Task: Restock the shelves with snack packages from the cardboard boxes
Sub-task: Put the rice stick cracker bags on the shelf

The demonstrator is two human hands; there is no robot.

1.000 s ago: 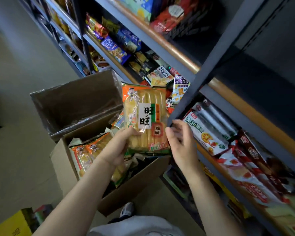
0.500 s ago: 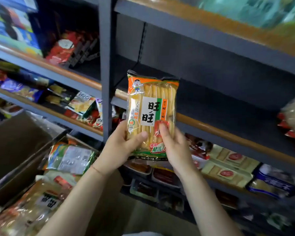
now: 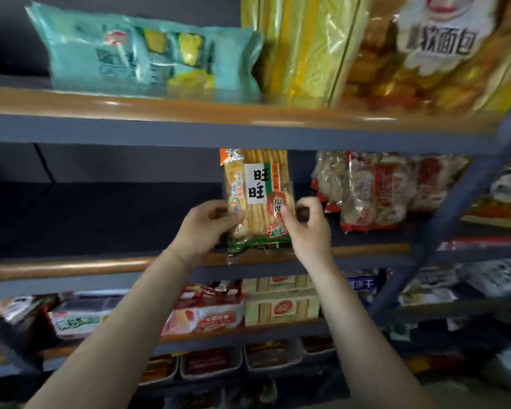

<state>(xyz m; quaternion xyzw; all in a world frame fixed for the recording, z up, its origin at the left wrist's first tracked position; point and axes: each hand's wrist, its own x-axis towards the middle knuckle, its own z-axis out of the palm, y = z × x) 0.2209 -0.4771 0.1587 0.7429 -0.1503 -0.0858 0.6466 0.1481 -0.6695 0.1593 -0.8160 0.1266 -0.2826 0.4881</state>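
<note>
A yellow rice cracker package (image 3: pixel 258 199) with an orange top and a white label stands upright at the front of the middle shelf (image 3: pixel 71 265). My left hand (image 3: pixel 205 225) grips its lower left edge. My right hand (image 3: pixel 309 224) pinches its lower right side with thumb and fingers. The package's bottom seam overlaps the shelf's wooden lip. No cardboard box is in view.
Red and white snack bags (image 3: pixel 375 190) fill the same shelf right of the package; the shelf's left part is dark and bare. A teal bag (image 3: pixel 148 51) and yellow bread bags (image 3: pixel 381 51) sit on the shelf above. Boxed snacks (image 3: pixel 281 302) line the shelf below. A blue upright post (image 3: pixel 455 202) stands at right.
Both hands lifted the cracker package from above the box up to the middle shelf. The view swung up and right, so the cardboard box left the frame.
</note>
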